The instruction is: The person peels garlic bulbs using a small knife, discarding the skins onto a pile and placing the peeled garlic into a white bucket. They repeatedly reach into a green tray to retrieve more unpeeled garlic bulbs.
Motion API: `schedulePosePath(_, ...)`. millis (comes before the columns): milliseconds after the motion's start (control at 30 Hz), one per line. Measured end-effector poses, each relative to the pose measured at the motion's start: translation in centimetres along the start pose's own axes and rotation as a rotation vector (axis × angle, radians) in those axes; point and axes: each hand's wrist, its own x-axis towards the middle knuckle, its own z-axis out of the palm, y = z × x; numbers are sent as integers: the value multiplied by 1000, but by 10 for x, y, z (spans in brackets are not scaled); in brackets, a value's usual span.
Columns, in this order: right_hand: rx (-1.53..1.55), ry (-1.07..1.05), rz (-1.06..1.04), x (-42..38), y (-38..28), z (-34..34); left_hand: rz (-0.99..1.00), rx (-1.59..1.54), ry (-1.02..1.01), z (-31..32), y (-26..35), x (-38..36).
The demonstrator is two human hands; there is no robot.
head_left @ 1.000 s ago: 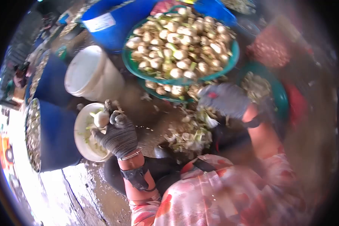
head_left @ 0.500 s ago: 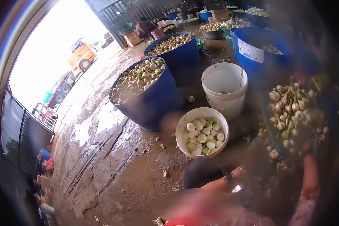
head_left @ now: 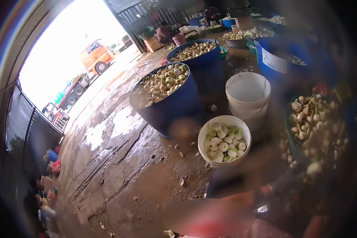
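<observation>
1. From the small bucket of pale bulbs, a blurred bulb sits between 3 and 4 o'clock; whether held, I can't tell.
2. Left hand, at 4 o'clock, is too blurred to read; right hand is lost in murk.
3. Bulbs look light, firm, perhaps slick; best gripped around the belly.

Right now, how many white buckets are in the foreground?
2: the front bucket holding pale bulbs, and the rear bucket behind it, slightly right. More may be hidden.
</observation>
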Motion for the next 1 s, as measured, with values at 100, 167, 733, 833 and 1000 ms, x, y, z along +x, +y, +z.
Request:
schedulePosePath(100,-229,-133,-161,-44,-50,14,10,117,4,15,7,-12)
schedulePosePath(167,-107,-60,-87,-55,-43,24,-30,43,19,21,10,-19)
schedulePosePath(733,-797,96,-175,-79,-27,27,109,491,355,39,7,-56)
schedulePosePath(833,-836,71,-186,-84,-36,28,85,514,389,44,15,-63)
schedulePosePath(1000,-831,33,-227,-85,-26,28,12,371,324,53,28,-79)
